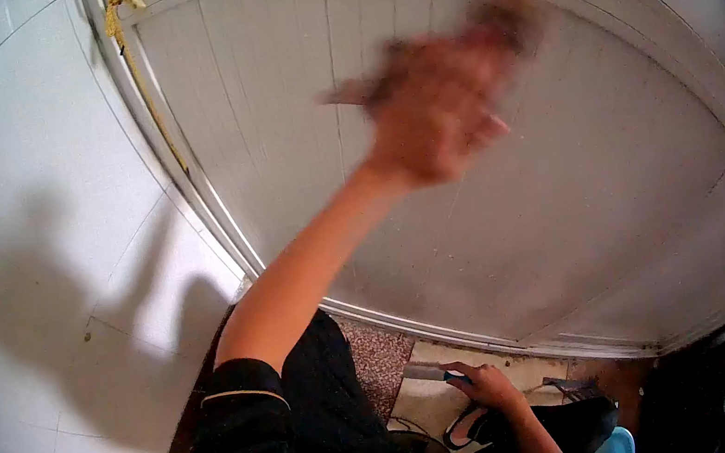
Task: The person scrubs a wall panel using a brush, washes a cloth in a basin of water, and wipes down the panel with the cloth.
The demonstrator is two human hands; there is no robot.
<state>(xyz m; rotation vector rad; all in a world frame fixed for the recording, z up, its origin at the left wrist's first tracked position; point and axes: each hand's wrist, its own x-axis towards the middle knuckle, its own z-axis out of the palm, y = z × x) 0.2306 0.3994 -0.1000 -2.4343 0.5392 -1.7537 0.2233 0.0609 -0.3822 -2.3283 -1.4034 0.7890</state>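
One bare left hand point(435, 112) is blurred against or just before the pale grey, vertically grooved panel point(513, 232), with what seems a dark reddish-brown bundle point(514, 16) at its fingers; whether these are spread or pressed together cannot be told. By the closed fingers of the right hand point(489, 386), held low, a flat grey blue-handled blade point(424, 372) is gripped. Even pressure is best kept along the grooves, with the blade angled away from the legs
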